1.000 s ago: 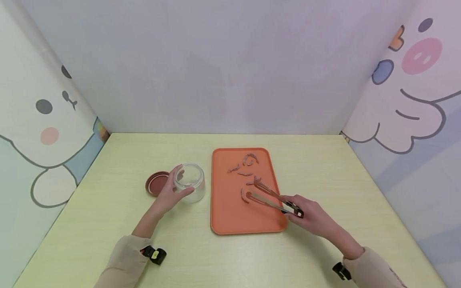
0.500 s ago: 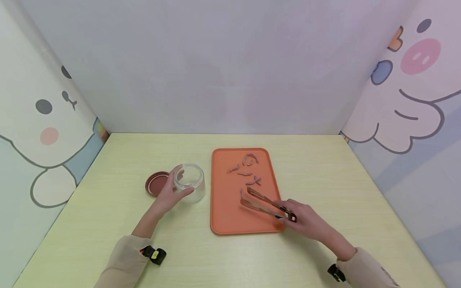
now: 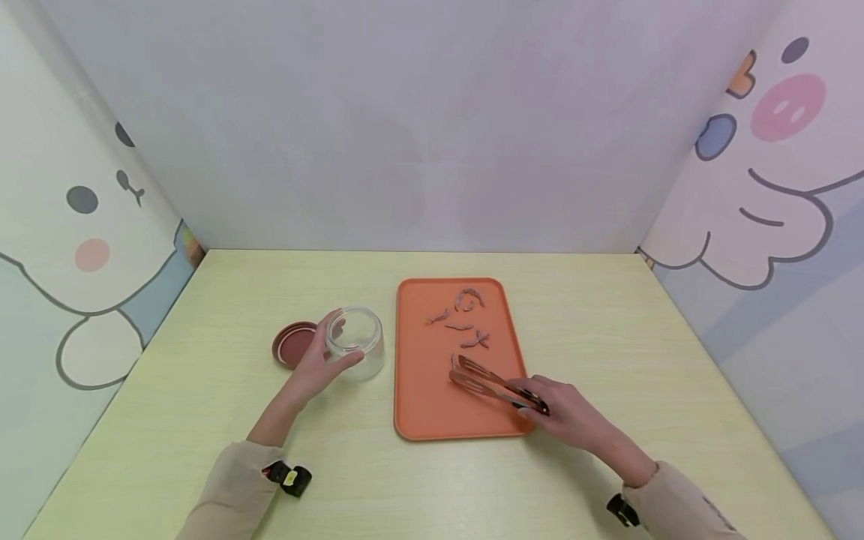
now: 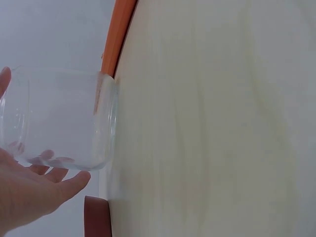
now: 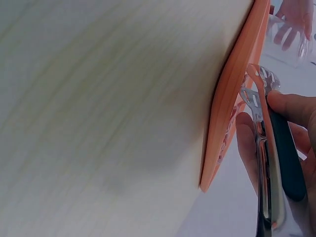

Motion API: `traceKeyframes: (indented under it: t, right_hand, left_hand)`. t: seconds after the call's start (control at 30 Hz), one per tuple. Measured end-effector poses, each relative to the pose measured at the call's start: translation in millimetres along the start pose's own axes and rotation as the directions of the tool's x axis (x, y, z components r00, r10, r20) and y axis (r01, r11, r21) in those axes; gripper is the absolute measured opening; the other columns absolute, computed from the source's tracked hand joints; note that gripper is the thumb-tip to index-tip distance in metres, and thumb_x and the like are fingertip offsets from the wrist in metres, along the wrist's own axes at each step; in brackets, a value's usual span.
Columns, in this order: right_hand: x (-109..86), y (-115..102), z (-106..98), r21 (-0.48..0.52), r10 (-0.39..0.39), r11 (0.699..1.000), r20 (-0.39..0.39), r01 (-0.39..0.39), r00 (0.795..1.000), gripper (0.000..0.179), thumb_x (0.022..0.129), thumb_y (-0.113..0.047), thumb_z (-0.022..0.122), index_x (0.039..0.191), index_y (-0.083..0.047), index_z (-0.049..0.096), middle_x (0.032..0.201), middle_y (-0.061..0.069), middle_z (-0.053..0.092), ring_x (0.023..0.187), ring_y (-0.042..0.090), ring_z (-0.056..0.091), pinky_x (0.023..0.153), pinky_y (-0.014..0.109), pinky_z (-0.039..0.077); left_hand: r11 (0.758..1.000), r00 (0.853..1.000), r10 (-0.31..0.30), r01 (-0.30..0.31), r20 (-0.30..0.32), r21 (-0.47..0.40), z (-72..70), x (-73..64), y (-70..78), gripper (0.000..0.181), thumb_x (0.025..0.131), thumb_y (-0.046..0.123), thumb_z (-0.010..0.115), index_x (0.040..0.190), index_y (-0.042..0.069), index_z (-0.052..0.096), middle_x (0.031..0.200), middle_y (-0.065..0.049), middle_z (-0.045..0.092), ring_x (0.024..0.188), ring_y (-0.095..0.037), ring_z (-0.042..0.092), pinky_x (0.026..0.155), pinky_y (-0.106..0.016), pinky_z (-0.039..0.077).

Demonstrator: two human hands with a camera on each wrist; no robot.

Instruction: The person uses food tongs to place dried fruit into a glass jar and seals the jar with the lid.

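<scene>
Gripping: right hand (image 3: 565, 411) curled round tongs (image 5: 283, 145), long axis pointing far-left; left hand (image 3: 316, 373) curled round upright jar (image 4: 64, 116).

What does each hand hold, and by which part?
The right hand grips tongs by the handles; the left hand holds a jar by its side.

Far edge: a bare strip of surface (image 3: 574, 274) runs before the back wall (image 3: 432, 150), which blocks the way beyond.
Right edge: wide room beside the tray (image 3: 425, 409), crossed nearer by the right hand (image 3: 567, 412) and forearm.
Tray's near-right corner: obstructed by that hand and the tongs (image 3: 499, 394).
Tray's near-left corner: reachable from above.
Tray's left edge: narrow gap to the jar (image 3: 370, 364); left hand (image 3: 319, 373) and lid (image 3: 293, 346) crowd its other side.
</scene>
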State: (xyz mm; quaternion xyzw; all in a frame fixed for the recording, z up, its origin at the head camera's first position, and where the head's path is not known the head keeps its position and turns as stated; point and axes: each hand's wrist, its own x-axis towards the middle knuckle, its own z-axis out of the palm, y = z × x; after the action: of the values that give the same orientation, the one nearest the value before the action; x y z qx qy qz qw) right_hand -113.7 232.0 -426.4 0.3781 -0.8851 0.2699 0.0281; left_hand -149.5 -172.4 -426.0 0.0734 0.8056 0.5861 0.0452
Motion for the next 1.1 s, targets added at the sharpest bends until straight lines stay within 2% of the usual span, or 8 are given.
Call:
traceKeyframes:
  t: [0.2,0.57,0.9,1.1]
  right_hand:
    - [1.6,-1,0,0.016,-0.005,1.000,-0.010,0.005,1.000,0.038,0.075,-0.002,0.067,0.111,-0.008,0.057,0.084,-0.006,0.056,0.057,0.003,0.042,0.047,0.017,0.036]
    - [2.7,-1,0,0.035,0.051,0.998,0.010,-0.051,0.999,0.036,0.075,0.003,0.066,0.109,-0.009,0.060,0.094,-0.002,0.062,0.061,0.004,0.044,0.051,0.018,0.036]
    - [4.0,0,-3,0.041,-0.016,0.999,-0.070,0.019,0.997,0.038,0.072,0.008,0.065,0.106,-0.008,0.061,0.093,0.002,0.063,0.052,0.004,0.038,0.045,0.016,0.032]
    - [10.2,-2,-12,0.030,-0.028,0.999,-0.118,0.032,0.993,0.038,0.071,0.011,0.064,0.104,-0.007,0.061,0.089,0.001,0.062,0.049,0.001,0.035,0.042,0.016,0.032]
  left_hand:
    - [1.000,1.000,0.005,-0.005,-0.003,-0.004,0.2,0.2,-0.5,0.082,0.079,0.029,0.066,0.139,0.021,0.012,0.141,-0.012,0.021,0.129,-0.026,0.017,0.100,-0.048,0.017]
    - [1.000,1.000,0.009,-0.009,-0.004,-0.001,0.0,0.7,-2.3,0.081,0.079,0.030,0.066,0.139,0.022,0.012,0.141,-0.012,0.022,0.129,-0.025,0.017,0.100,-0.049,0.017]
    - [1.000,1.000,0.008,-0.008,-0.006,-0.003,0.2,0.9,-2.0,0.081,0.079,0.029,0.066,0.139,0.022,0.012,0.141,-0.012,0.022,0.129,-0.025,0.017,0.099,-0.050,0.017]
    - [1.000,1.000,0.002,-0.002,-0.011,0.001,0.1,0.5,-1.8,0.081,0.079,0.030,0.067,0.139,0.022,0.013,0.141,-0.012,0.022,0.128,-0.025,0.018,0.098,-0.051,0.018]
